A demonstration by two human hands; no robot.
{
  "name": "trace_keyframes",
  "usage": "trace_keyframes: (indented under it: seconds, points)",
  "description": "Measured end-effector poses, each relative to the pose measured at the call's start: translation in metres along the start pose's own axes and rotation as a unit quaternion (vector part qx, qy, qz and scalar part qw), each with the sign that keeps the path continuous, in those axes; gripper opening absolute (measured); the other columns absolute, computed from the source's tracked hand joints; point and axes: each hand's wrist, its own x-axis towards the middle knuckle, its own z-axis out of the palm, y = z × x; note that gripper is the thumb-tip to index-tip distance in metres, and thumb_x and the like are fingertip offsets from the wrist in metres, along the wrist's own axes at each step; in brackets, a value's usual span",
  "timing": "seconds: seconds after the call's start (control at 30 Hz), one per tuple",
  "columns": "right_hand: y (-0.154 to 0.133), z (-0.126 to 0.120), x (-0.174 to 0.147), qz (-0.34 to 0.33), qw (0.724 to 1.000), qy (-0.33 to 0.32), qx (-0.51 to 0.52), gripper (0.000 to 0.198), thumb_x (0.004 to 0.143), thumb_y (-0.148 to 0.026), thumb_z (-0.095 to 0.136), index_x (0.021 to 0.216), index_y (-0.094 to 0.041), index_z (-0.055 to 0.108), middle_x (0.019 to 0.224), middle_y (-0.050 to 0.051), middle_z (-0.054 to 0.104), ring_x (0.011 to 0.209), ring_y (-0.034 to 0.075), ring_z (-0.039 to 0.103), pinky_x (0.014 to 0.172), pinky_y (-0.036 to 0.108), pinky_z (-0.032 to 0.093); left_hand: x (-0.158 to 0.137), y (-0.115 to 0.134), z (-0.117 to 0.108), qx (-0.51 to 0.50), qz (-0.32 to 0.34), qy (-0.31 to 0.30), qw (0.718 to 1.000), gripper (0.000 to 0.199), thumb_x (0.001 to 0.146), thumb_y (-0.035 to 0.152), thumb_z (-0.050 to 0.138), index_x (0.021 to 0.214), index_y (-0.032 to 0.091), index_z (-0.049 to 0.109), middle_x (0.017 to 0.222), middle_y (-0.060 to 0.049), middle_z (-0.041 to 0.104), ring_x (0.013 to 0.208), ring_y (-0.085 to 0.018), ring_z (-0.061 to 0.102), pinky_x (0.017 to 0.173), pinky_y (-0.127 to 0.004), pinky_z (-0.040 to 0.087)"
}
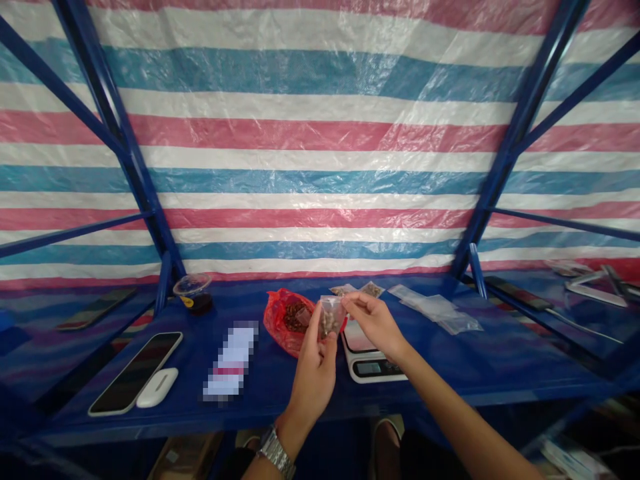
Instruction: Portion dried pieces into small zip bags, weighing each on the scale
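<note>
Between my hands is a small clear plastic bag (331,316) with pale brown bits inside. My left hand (317,357) grips its lower sides between thumb and fingers. At the bag's top right corner, my right hand (371,319) pinches the edge. Behind my left hand lies an open red plastic bag (280,321) holding dark brown pieces (296,316). A white digital scale (361,371) stands under my right hand, its plate partly hidden. Filled small bags (373,289) lie just behind, and flat clear bags (435,308) are spread to the right.
On the blue shelf (280,400), a phone (137,373), a white earbud case (157,388) and a blurred-out patch (231,360) lie left. A lidded plastic cup (194,293) of dark contents stands behind them. Blue metal posts (493,180) flank a striped plastic sheet (320,160).
</note>
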Motion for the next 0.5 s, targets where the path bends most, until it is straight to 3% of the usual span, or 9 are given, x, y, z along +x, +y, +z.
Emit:
trace_keyframes:
  seconds: [0.13, 0.27, 0.4, 0.5]
  points:
    - [0.015, -0.034, -0.003, -0.01, 0.995, 0.059, -0.082, 0.037, 0.09, -0.054, 0.062, 0.092, -0.018, 0.07, 0.084, 0.005, 0.074, 0.076, 0.02, 0.067, 0.074, 0.031, 0.052, -0.002, -0.003, 0.002, 0.028, 0.001, -0.028, 0.999, 0.07, 0.1, 0.05, 0.053, 0.162, 0.028, 0.029, 0.109, -0.007, 0.066, 0.067, -0.013, 0.055, 0.074, -0.03, 0.053]
    - [0.045, -0.065, -0.004, 0.023, 0.968, 0.101, -0.229, 0.031, 0.093, -0.044, 0.056, 0.09, -0.018, 0.072, 0.083, 0.007, 0.074, 0.077, 0.023, 0.069, 0.077, 0.035, 0.052, -0.003, -0.007, 0.001, 0.06, 0.017, -0.029, 0.998, 0.062, 0.101, 0.047, 0.051, 0.158, 0.026, 0.036, 0.11, -0.007, 0.065, 0.072, -0.013, 0.059, 0.079, -0.03, 0.053]
    - [0.065, -0.075, -0.008, 0.017, 0.911, 0.124, -0.394, 0.035, 0.094, -0.04, 0.054, 0.107, -0.016, 0.076, 0.107, 0.015, 0.073, 0.103, 0.03, 0.068, 0.094, 0.041, 0.05, -0.001, -0.009, 0.001, 0.084, 0.005, -0.037, 0.996, 0.059, 0.103, 0.047, 0.047, 0.156, 0.024, 0.037, 0.108, -0.006, 0.065, 0.073, -0.013, 0.06, 0.078, -0.03, 0.053]
    - [0.069, -0.081, -0.009, 0.015, 0.891, 0.171, -0.421, 0.042, 0.098, -0.043, 0.05, 0.116, -0.014, 0.074, 0.115, 0.017, 0.071, 0.112, 0.031, 0.065, 0.1, 0.041, 0.047, 0.002, -0.009, 0.001, 0.089, 0.002, -0.039, 0.995, 0.056, 0.104, 0.047, 0.044, 0.154, 0.023, 0.039, 0.104, -0.005, 0.066, 0.077, -0.015, 0.063, 0.08, -0.031, 0.054]
